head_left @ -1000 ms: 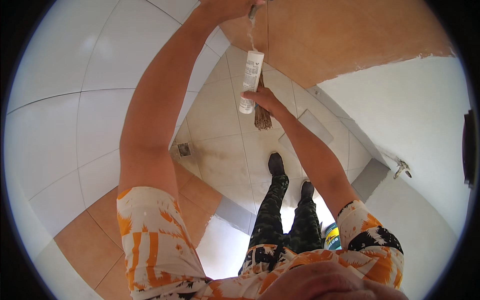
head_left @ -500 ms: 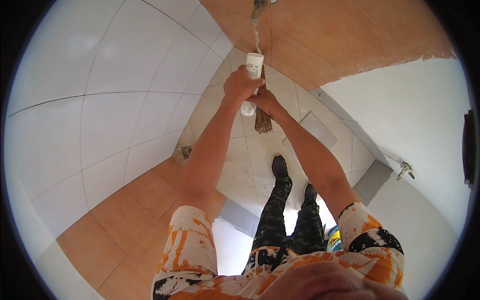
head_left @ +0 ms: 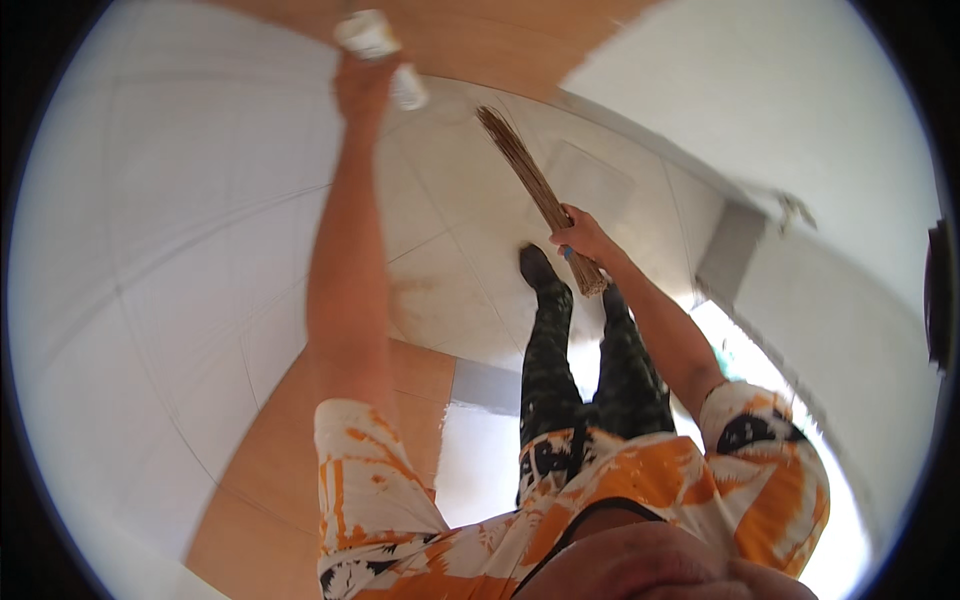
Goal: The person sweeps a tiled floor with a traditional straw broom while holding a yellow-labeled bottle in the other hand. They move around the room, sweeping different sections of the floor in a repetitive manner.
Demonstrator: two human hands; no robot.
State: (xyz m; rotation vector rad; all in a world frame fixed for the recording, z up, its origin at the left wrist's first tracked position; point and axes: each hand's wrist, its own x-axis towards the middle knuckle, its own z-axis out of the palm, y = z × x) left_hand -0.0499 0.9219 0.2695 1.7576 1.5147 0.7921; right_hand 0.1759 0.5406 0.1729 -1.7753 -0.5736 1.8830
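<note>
- Left fingers [head_left: 376, 70] are wrapped around a white, tube-shaped container [head_left: 367, 32].
- Right fingers [head_left: 577, 215] grip a long, brown bundle of thin sticks [head_left: 528, 168], poking out both ends.
- A dark shoe [head_left: 537, 266] is near the right fingers.
- A white tiled wall [head_left: 200, 200] stands left of the left fingers.

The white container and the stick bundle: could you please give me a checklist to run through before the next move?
1. Left hand wrapped around the white container: ok.
2. Right hand gripping the stick bundle: ok, near its lower end in the view.
3. Container and bundle apart: ok, one in each hand.
4. Container showing sharply: not ok, it is blurred.
5. How full the container is: cannot tell.
</note>
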